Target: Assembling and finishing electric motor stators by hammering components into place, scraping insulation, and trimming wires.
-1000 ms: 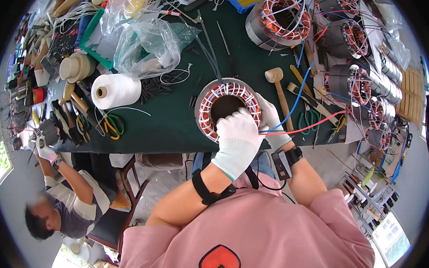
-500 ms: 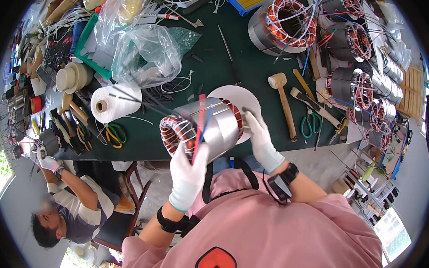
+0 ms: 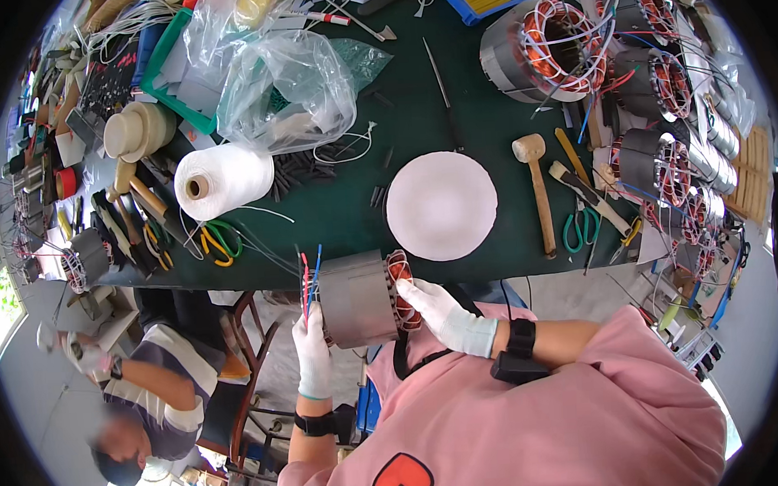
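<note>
A motor stator (image 3: 354, 298), a grey steel cylinder with copper windings laced in white cord at its ends, is held between my two gloved hands at the table's near edge. My left hand (image 3: 313, 350) grips its left end, by the red and blue lead wires (image 3: 308, 281). On the other side, my right hand (image 3: 444, 314) has its fingers on the winding at the right end. Beyond the stator, a round white disc (image 3: 442, 206) lies flat on the dark green table (image 3: 353, 205). The far sides of both grips are hidden.
A white cord spool (image 3: 226, 181), scissors (image 3: 222, 242) and a plastic bag (image 3: 291, 91) lie to the left. At right are a mallet (image 3: 536, 193), a brush (image 3: 588, 198) and several stators (image 3: 647, 80). A co-worker (image 3: 160, 366) sits at lower left.
The stator has moved left and toward me, off the white disc, which now shows fully. Both hands moved with it. The co-worker's hands have dropped away from the table.
</note>
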Motion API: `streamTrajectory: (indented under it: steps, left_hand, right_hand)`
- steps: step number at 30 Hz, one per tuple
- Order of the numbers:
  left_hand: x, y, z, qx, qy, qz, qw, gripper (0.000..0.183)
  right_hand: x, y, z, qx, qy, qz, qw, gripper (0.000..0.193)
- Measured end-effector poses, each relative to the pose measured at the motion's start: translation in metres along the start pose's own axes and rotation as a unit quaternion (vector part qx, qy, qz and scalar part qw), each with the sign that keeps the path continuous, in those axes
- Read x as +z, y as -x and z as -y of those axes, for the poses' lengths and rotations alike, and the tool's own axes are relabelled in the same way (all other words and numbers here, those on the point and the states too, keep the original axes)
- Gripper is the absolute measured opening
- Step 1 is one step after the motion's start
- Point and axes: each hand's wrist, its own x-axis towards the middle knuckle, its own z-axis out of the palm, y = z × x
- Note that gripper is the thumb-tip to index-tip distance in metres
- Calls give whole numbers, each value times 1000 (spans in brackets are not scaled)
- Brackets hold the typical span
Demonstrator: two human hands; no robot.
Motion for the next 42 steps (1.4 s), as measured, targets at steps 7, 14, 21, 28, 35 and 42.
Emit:
streamTrajectory:
  steps: [7,14,21,28,35,42]
  left_hand:
    - [-26,-10,23,-3,-11,-5,1000,31]
    - [-2,-12,-7,-16,-21,-30,999,30]
    - [-7,-22,-7,-38,-30,-23,999,39]
    - [50,17,-23,-26,-11,-75,997,36]
    - [120,53,-10,-34,6,62,997,33]
    - [190,47,55,-42,24,117,992,41]
  right_hand:
    - [-105,-19,4,55,-153,-302,939,66]
    - [-113,-52,53,24,-220,-250,943,45]
    - [-82,-31,24,-1,-101,-147,984,45]
    - [-14,-4,21,-53,-64,-43,996,45]
    - [-71,62,33,-107,-58,-126,985,33]
    - [-160,99,57,-192,89,-141,967,31]
